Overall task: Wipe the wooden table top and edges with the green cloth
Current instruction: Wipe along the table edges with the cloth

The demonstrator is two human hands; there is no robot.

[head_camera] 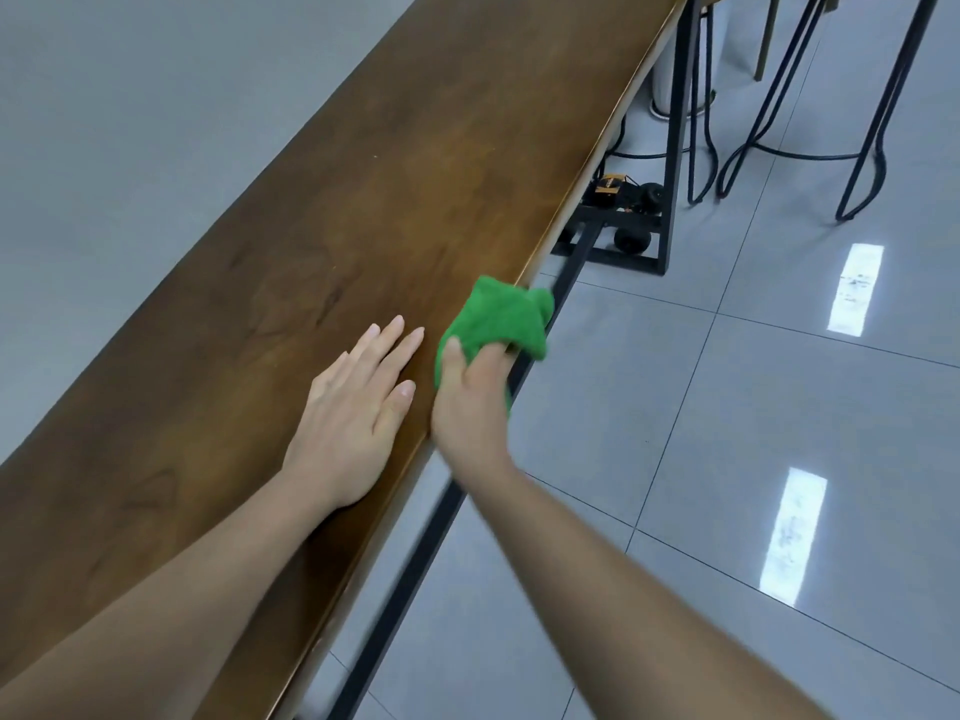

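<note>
A long, narrow wooden table top [395, 200] runs from the lower left to the upper right. My left hand [358, 407] lies flat on it, palm down, fingers together, close to the near edge. Right beside it, my right hand [470, 402] grips the green cloth [498, 319] and presses it against the table's right-hand edge. The cloth wraps over that edge, part on top and part hanging down the side. My right fingers are hidden under the cloth; only the thumb shows.
A black metal frame [670, 148] carries the table. A toy truck [621, 197] sits on the floor under it. Black wire stool legs [878, 122] stand at the upper right on the glossy grey tiled floor [727, 407]. A grey wall [130, 96] lies beyond the table's left side.
</note>
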